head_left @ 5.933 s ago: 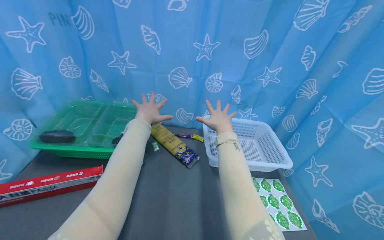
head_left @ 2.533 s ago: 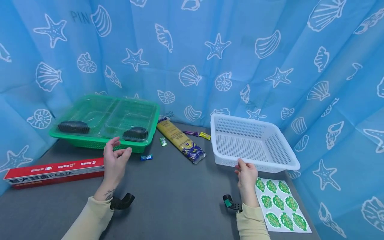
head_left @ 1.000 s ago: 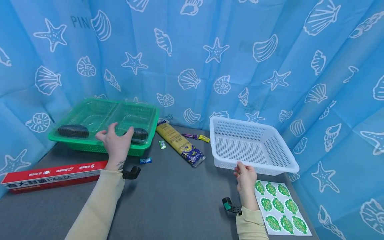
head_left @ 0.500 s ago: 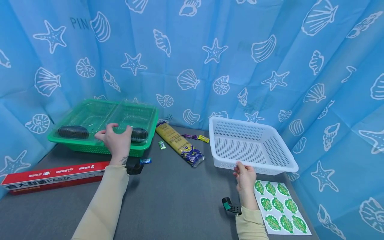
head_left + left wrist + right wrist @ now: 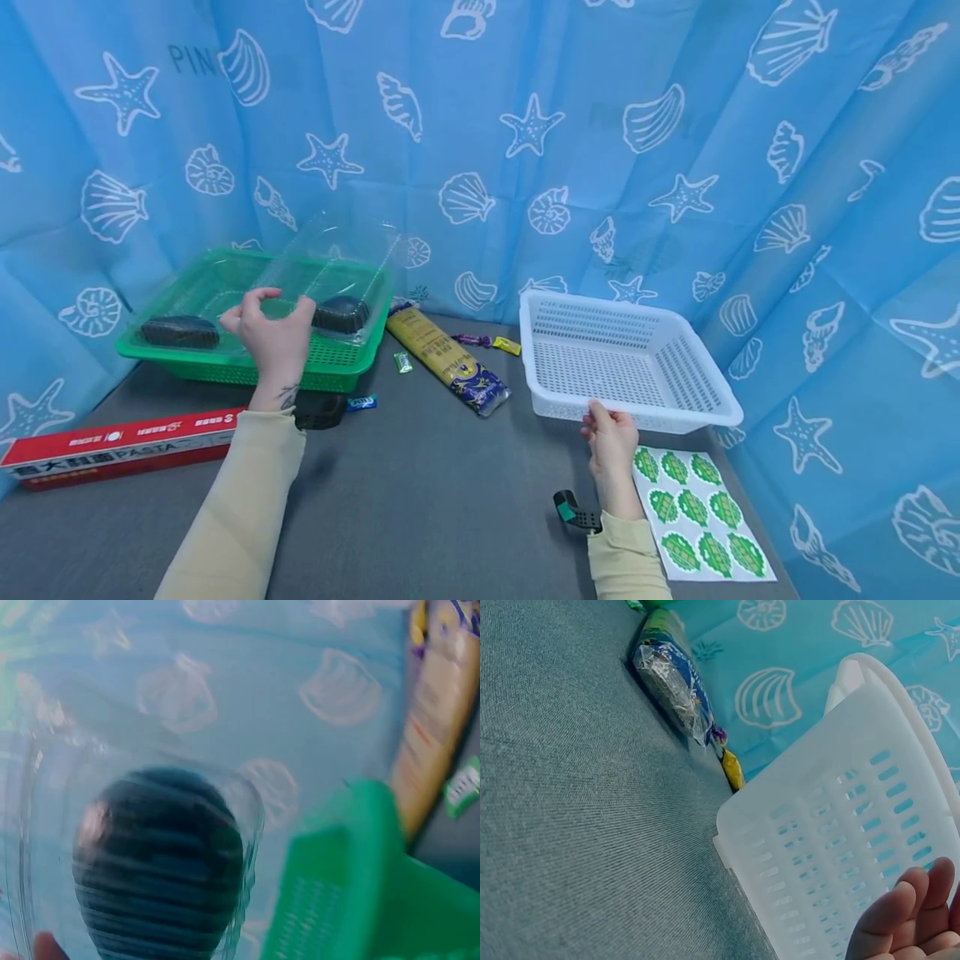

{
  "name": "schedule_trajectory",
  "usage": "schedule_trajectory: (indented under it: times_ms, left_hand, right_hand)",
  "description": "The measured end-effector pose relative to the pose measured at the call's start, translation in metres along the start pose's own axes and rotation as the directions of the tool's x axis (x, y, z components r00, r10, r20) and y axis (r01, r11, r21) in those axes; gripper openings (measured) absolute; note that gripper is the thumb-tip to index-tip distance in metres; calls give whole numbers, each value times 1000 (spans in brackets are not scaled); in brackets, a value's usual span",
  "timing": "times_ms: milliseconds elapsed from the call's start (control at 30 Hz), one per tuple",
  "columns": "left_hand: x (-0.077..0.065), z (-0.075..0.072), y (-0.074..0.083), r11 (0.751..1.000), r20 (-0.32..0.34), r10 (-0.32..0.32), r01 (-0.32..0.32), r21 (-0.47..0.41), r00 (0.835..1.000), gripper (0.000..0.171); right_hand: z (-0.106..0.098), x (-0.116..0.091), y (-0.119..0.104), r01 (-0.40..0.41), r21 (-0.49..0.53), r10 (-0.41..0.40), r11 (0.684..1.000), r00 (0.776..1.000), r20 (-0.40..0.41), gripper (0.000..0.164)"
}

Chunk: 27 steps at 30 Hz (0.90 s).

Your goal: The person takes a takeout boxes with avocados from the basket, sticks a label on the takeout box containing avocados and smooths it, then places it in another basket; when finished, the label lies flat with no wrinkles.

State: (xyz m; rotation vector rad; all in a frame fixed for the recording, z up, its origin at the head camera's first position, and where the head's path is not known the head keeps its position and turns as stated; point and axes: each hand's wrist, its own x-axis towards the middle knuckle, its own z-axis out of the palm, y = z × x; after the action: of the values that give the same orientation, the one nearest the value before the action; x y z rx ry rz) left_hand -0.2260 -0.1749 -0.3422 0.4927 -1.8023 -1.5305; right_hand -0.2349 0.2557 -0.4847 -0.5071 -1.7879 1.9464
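Observation:
My left hand (image 5: 273, 342) grips the near left part of a clear plastic box (image 5: 345, 250), which is tilted up over the right half of the green basket (image 5: 330, 379). Inside the box lies a dark rounded item (image 5: 341, 314); in the left wrist view this dark item (image 5: 161, 862) shows through the ridged clear wall, with a fingertip (image 5: 46, 946) at the lower left. A second dark item (image 5: 180, 332) sits in the left half of the green basket. My right hand (image 5: 615, 446) pinches the front rim of the white basket (image 5: 562, 407), fingers curled beside its perforated wall.
A red pasta box (image 5: 127, 446) lies at left. Between the baskets are a yellow noodle packet (image 5: 442, 354) and small candies, blue (image 5: 362, 403), green (image 5: 403, 362), purple (image 5: 472, 340) and yellow (image 5: 507, 345). A sticker sheet (image 5: 701, 512) lies at right; a blue curtain (image 5: 465, 125) stands behind.
Both hands were spread in the air at first. My right hand then took the white basket's rim. My left hand reached the clear box, and the box has now risen and tilted off the green basket.

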Motion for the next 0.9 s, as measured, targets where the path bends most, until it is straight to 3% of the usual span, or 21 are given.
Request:
schedule_trajectory:
  times_ms: [100,200,333,433,533,667,767,900]
  left_hand:
    - [-4,-7,12,999,101,39,-37,-26,994,19]
    - [-11,-14,21,997,230,70,-57,-60,971,17]
    - [-28,-20,25,991,381,100,-56,-124,919,17]
    - [-43,-24,23,986,479,116,-43,-160,870,17]
    - [-56,-27,15,985,585,139,-47,-169,799,19]
    - [-69,-30,-5,984,723,157,-44,-173,673,23]
    - [-79,-31,-23,982,786,174,-40,-187,593,26]
    - [-93,-31,-42,976,827,209,-54,-212,523,27]
  right_hand:
    - [1,7,9,8,1,-8,1000,1000,-26,43]
    - [1,13,17,22,2,-22,1000,999,-47,40]
    - [0,18,22,57,-27,-59,998,996,-70,37]
    - [-1,19,23,82,-78,-88,994,993,-83,36]
    - [-3,20,23,83,-123,-94,989,992,-85,37]
    - [-6,20,23,58,-175,-71,983,995,-66,41]
    - [-7,20,22,46,-205,-56,978,997,-48,43]
    - [-8,20,20,40,-216,-49,976,998,-36,44]
